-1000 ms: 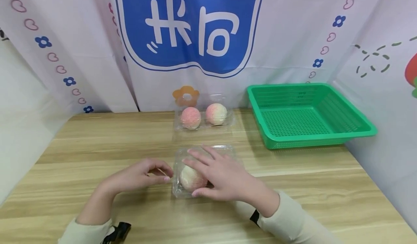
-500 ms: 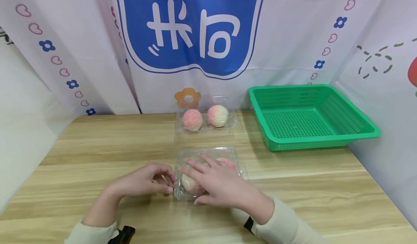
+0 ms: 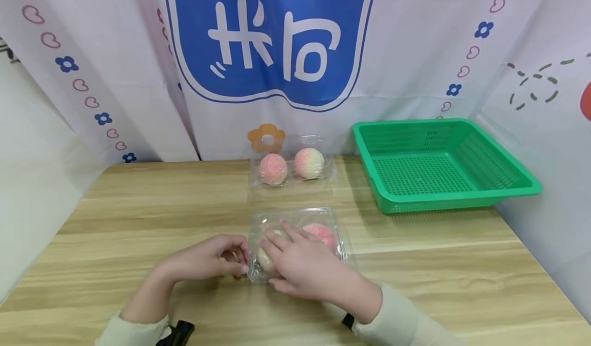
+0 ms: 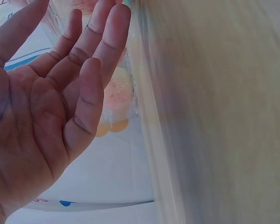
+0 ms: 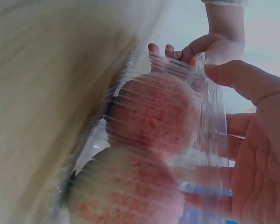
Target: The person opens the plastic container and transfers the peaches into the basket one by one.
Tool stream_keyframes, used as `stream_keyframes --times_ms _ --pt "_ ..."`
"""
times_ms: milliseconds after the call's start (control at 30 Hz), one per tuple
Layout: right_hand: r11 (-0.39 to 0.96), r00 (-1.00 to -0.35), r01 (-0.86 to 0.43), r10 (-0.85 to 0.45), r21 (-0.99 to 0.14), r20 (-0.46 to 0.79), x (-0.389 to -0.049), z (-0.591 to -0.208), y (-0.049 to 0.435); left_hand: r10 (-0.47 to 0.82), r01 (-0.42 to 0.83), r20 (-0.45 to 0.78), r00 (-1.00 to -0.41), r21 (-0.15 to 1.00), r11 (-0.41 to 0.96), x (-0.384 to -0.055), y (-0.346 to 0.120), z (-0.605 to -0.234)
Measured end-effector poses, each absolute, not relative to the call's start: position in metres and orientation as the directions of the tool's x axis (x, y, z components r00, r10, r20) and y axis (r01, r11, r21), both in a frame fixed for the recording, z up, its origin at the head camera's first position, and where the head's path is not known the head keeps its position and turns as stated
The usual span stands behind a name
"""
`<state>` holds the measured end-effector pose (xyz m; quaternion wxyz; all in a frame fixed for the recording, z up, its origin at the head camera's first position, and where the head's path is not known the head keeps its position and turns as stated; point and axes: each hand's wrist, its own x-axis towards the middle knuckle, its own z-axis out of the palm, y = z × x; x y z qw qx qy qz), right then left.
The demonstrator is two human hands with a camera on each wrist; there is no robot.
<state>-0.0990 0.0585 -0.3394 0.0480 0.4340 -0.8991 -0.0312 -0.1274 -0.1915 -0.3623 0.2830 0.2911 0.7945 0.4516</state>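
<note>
A clear plastic clamshell box (image 3: pixel 318 213) sits on the table in the head view. Inside are a pink ball (image 3: pixel 320 234), which looks like a peach, and a creamy white one (image 3: pixel 264 260), partly hidden. My right hand (image 3: pixel 304 266) lies over the box with spread fingers, resting on its lid. At the box's left edge is my left hand (image 3: pixel 210 257), its fingers loosely bent and the tips touching or very near the side. The left wrist view shows that palm (image 4: pixel 37 121) holding nothing. Through the box wall (image 5: pixel 214 116), the right wrist view shows two reddish balls (image 5: pixel 151 112).
Behind stands a second clear box (image 3: pixel 292 174) with two pink-and-cream balls (image 3: pixel 309 163), near the printed cloth backdrop (image 3: pixel 397 53). A green plastic basket (image 3: pixel 434 197) is at the right rear of the wooden table (image 3: pixel 152 207).
My right hand has slid slightly lower across the lid, uncovering the pink ball. My left hand has come a little closer to the box's left edge.
</note>
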Motion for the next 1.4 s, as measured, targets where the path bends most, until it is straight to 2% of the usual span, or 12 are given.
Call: stream_keyframes --times_ms 167,533,867,1033,1400 --pt "0.583 -0.567 -0.762 -0.811 0.280 0.146 -0.096 -0.344 0.052 0.729 0.171 -0.215 -0.650 0.893 0.415 -0.127 -0.191 -0.361" --pt "0.552 -0.448 -0.701 -0.834 0.452 0.323 -0.094 -0.354 0.049 0.725 0.165 -0.238 -0.646 0.884 0.437 -0.126 -0.188 -0.359" --pt "0.520 -0.405 -0.685 -0.854 0.510 0.326 -0.093 -0.355 0.049 0.701 0.122 -0.250 -0.668 0.892 0.434 -0.123 -0.184 -0.358" --pt "0.517 -0.406 -0.675 -0.856 0.526 0.320 -0.092 -0.354 0.050 0.694 0.126 -0.241 -0.679 0.892 0.434 -0.123 -0.183 -0.357" --pt "0.489 -0.366 -0.676 -0.872 0.552 0.324 -0.094 -0.354 0.052 0.696 0.125 -0.244 -0.675 0.892 0.434 -0.122 -0.182 -0.356"
